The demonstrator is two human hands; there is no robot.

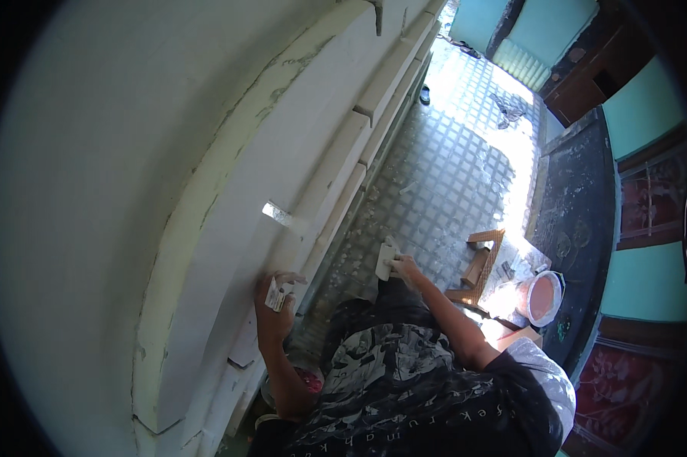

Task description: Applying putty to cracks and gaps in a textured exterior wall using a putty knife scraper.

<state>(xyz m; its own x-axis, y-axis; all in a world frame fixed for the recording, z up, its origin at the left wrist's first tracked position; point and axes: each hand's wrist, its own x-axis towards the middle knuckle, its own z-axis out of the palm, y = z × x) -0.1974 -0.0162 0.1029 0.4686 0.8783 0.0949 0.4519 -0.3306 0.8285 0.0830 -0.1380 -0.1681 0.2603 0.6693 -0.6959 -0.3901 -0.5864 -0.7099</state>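
My left hand (275,312) is closed around a small flat white putty scraper (276,293) with dark marks on it, right beside the white wall moulding (324,190). To its right, in front of my body, my right hand (407,270) grips a larger flat putty spreader (386,259), pale and smeared. That spreader is held over the floor, apart from the wall. A bright rectangular patch (276,212), either an opening or a light spot, shows on the wall surface just beyond my left hand.
At right stand a brown stool-like frame (477,266) and a white bucket (558,298) with a pinkish inside. A dark slipper (425,94) lies on the checkered tile floor (450,160). Low by my left arm is a container with something red (310,379).
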